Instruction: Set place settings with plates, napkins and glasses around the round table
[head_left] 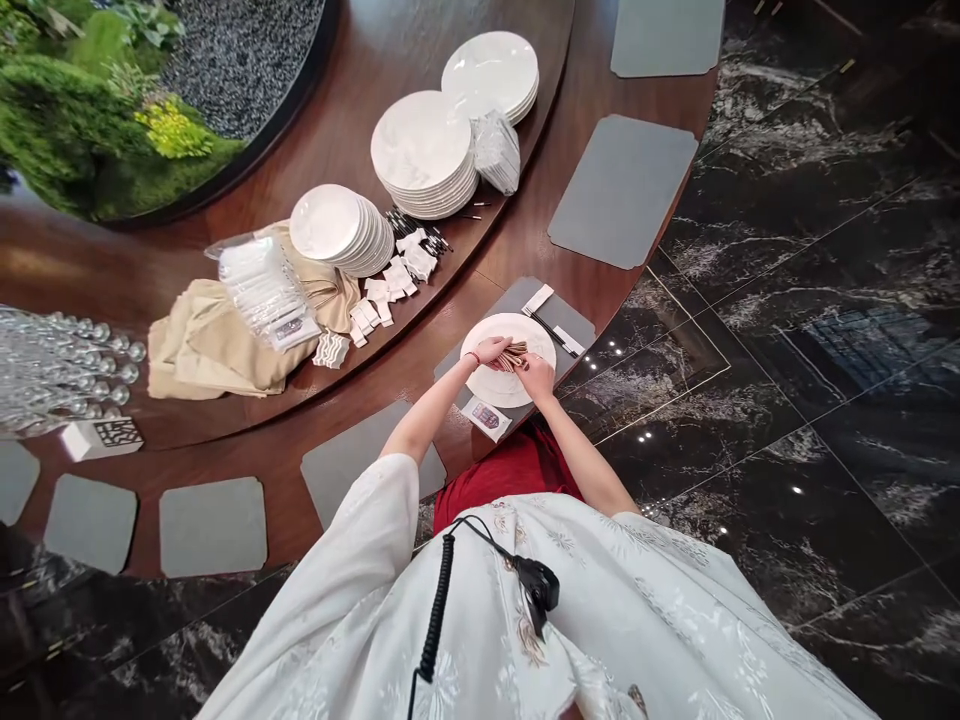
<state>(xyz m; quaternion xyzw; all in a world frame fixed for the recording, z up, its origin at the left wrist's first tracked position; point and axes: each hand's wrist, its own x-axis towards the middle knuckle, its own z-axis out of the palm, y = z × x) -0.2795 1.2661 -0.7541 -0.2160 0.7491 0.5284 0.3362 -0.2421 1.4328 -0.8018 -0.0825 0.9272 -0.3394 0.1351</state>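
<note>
Over a white plate at the near table edge, both my hands meet around a small bundle of thin brownish-gold pieces; its exact kind is too small to make out. My left hand, with a red band at the wrist, is closed on the bundle's left side. From the right, my right hand pinches its other end. The plate lies on a grey placemat. Black chopsticks rest beyond it on the right, with a white rest. A white printed packet sits at the mat's near left.
On the raised turntable stand stacked plates, smaller stacked dishes, beige folded cloths, a clear bag of white packets, white rests and glasses. More grey placemats line the curved table. Dark marble floor lies right.
</note>
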